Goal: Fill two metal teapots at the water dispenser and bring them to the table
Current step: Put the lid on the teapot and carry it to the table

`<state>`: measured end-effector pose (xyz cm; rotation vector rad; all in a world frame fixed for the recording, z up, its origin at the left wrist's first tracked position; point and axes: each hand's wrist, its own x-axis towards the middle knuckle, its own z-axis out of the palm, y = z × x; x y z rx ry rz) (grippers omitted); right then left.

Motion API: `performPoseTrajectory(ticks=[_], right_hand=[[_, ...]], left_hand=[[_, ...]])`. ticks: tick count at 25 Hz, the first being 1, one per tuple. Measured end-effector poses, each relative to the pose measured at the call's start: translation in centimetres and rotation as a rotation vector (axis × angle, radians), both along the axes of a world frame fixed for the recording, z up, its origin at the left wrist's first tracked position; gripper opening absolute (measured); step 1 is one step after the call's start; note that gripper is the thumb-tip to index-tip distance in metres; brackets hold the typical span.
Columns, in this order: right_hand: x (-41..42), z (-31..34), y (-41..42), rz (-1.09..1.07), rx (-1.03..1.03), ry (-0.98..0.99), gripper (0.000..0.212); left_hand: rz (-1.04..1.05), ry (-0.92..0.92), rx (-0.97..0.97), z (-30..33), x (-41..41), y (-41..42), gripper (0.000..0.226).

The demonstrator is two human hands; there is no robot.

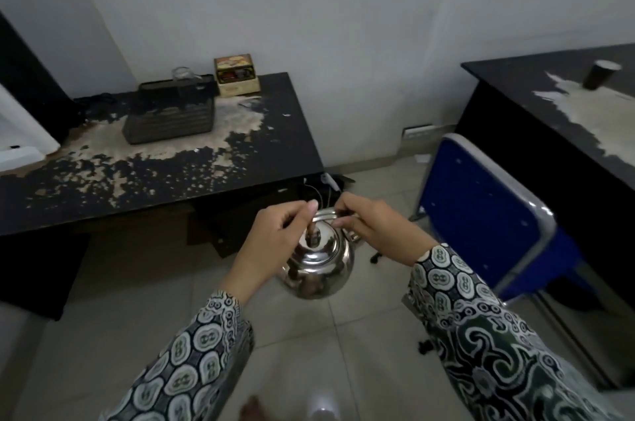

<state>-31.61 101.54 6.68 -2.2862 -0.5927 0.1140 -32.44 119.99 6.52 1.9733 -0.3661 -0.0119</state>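
Observation:
One shiny metal teapot (pixel 318 264) hangs in the air above the tiled floor, in the middle of the head view. My right hand (pixel 372 226) grips its thin metal handle from the right. My left hand (pixel 275 231) is closed at the top of the pot, with fingers on the handle near the lid knob. The lid sits on the pot. A black table (pixel 144 176) with badly peeled paint stands just beyond the pot to the left. Only this one teapot is in view, and I see no water dispenser.
On the black table lie a grey woven bag (pixel 170 116), a glass behind it and a small printed box (pixel 237 76). A blue chair (pixel 488 214) stands at the right, in front of a second black desk (pixel 563 104) with a dark cup (pixel 599 75).

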Motion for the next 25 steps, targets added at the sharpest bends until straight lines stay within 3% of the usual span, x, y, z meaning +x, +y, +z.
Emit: performPoseTrajectory(ticks=[5, 13, 20, 25], right_hand=[[-6.3, 0.8, -11.7, -0.022, -0.023, -0.046, 0.015], [-13.1, 3.5, -26.5, -0.201, 0.125, -0.153, 0.010], [-12.3, 4.0, -37.5, -0.259, 0.211, -0.296, 0.019], [-9.5, 4.0, -46.3, -0.268, 0.181, -0.238, 0.017]], left_hand=[[-0.028, -0.025, -0.047, 0.4, -4.9, -11.5, 0.044], [-0.212, -0.052, -0.129, 4.3, -9.7, -26.8, 0.041], [-0.401, 0.020, -0.195, 5.4, -7.7, -37.4, 0.033], [-0.407, 0.035, -0.172, 5.5, -4.9, -46.0, 0.032]])
